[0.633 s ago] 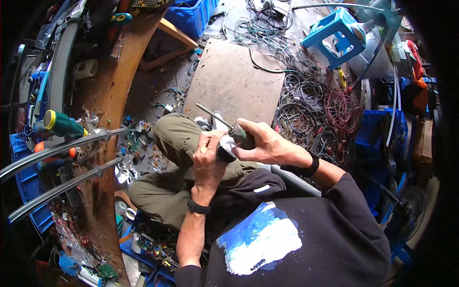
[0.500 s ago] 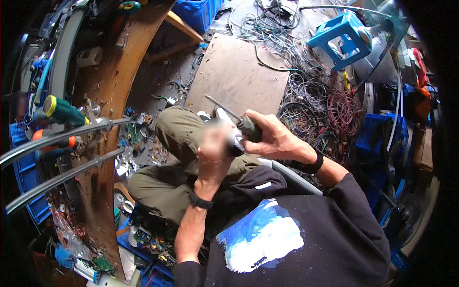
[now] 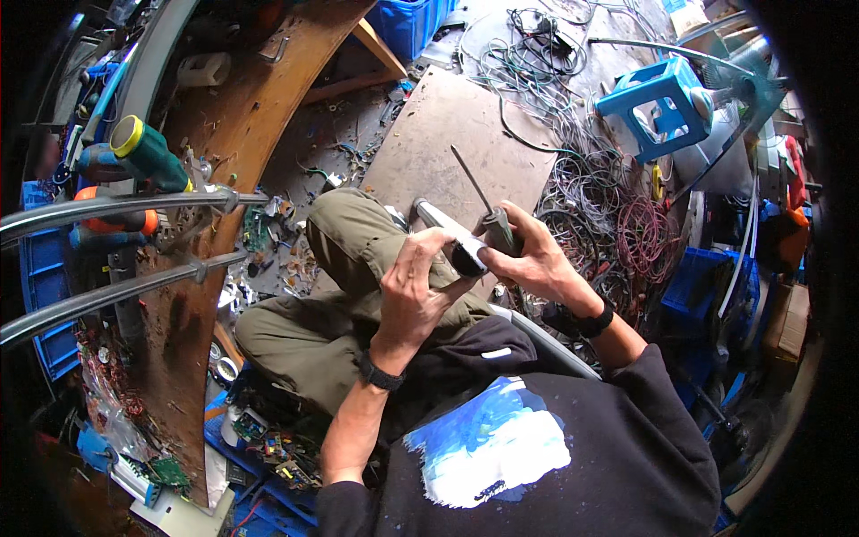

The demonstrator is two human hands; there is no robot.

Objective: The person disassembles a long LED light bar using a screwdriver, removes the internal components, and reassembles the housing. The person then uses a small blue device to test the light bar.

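Observation:
My left hand [image 3: 413, 282] is closed around a small white-and-black device [image 3: 467, 256], its dark rounded end facing me. In my right hand [image 3: 541, 259] is a screwdriver [image 3: 497, 225] with a dark green handle, gripped with the shaft slanting up and left, its tip away from the device. My right thumb touches or nearly touches the device's edge. A pale bar [image 3: 437, 217] runs up and left behind the device; whether it belongs to it I cannot tell. Both hands are above my lap, over olive trousers [image 3: 353, 242].
A brown board [image 3: 447, 116] lies on the floor ahead. Tangled cables [image 3: 573, 197] and a blue stool [image 3: 658, 107] are to its right. On my left, a wooden bench [image 3: 259, 98] carries a green-and-yellow-handled tool [image 3: 148, 152], behind metal bars [image 3: 134, 215]. Circuit boards [image 3: 277, 438] fill a blue crate below.
The screwdriver has swung more upright, its tip rising to the right. Both hands have shifted slightly right, and the view has turned a little.

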